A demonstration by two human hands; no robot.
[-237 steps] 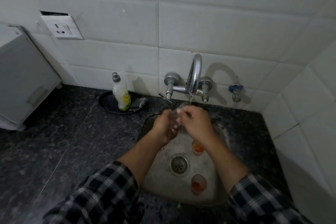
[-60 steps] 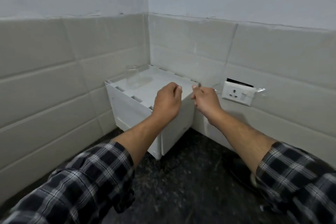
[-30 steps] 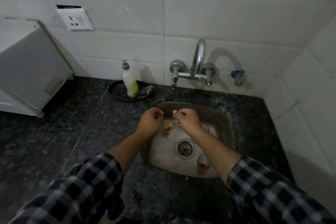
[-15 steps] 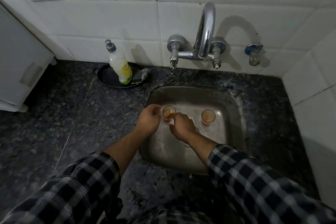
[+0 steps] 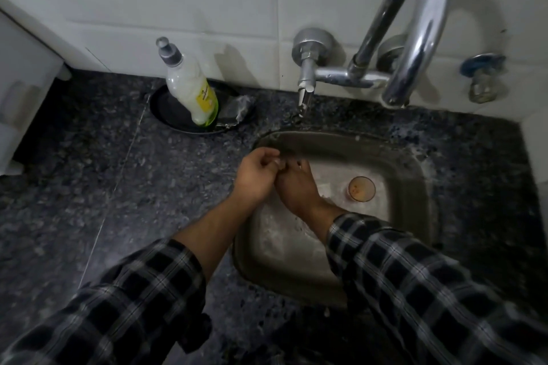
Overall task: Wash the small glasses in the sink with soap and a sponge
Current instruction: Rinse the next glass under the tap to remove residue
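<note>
My left hand [image 5: 257, 175] and my right hand [image 5: 297, 187] meet over the back left corner of the steel sink [image 5: 421, 175]. Both are curled around a small glass [image 5: 279, 163], of which only a sliver of rim shows between the fingers. A second small glass [image 5: 361, 189] with orange residue stands upright on the sink floor to the right of my hands. The soap bottle [image 5: 189, 83], white with yellow-green liquid, leans in a black dish [image 5: 164, 111] on the counter behind and to the left. A grey scrubber [image 5: 238, 107] lies in that dish.
The chrome tap [image 5: 415, 38] arches over the back of the sink, with no water running. A blue-handled valve [image 5: 482, 74] sits on the wall to the right. Dark speckled counter [image 5: 103, 187] spreads left; a white box [image 5: 20, 92] stands at the far left.
My head has come closer to the sink. My hands have closed over the left glass, which showed between them half a second ago and is now almost hidden.
</note>
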